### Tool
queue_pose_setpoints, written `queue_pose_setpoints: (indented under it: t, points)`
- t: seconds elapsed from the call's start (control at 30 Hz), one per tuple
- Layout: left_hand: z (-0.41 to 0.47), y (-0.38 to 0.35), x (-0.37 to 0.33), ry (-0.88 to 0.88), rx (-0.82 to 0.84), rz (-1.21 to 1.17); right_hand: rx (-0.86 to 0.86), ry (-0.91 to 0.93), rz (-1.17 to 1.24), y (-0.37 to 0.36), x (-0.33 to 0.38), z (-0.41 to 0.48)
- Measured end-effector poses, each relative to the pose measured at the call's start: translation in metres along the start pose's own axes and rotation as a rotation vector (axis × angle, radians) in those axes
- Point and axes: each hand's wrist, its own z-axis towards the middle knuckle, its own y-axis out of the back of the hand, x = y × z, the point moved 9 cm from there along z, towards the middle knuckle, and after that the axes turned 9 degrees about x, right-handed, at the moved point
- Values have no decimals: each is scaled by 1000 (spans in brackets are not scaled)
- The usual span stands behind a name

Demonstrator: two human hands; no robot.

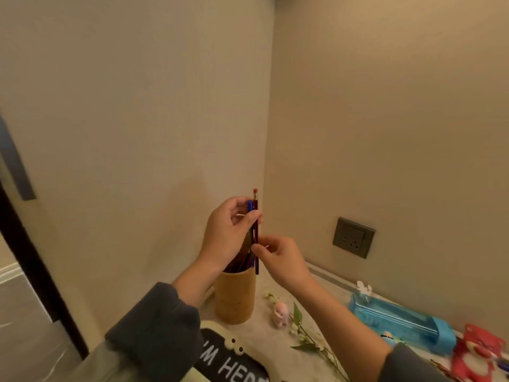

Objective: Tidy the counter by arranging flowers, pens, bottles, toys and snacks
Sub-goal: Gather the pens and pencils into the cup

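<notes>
A tan cylindrical pen holder stands on the counter in the corner, with several pens and pencils inside. My left hand grips a bundle of these above the holder, among them a blue pen. A dark red pencil with an eraser tip stands upright at the holder's right side. My right hand pinches that pencil low on its shaft. A small pink toy figure and a flower stem with white blooms and green leaves lie on the counter to the right of the holder.
A blue plastic case lies along the right wall, with a red toy beyond it. A black sign with white letters sits at the near edge. A wall socket is on the right wall. Walls close the corner.
</notes>
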Motion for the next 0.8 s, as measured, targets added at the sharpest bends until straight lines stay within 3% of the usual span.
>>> queue_pose_setpoints:
  t: [0.17, 0.4, 0.63, 0.8]
  points:
    - [4, 27, 32, 20, -15, 44, 19, -11, 13, -24, 2, 25]
    - [-8, 13, 94, 206, 99, 133, 69, -113, -128, -41, -28, 28]
    - [-15, 0, 131, 359, 264, 331, -15, -190, 39, -37, -49, 18]
    - [-20, -8, 114, 341, 220, 278, -86, -143, 136, -21, -49, 3]
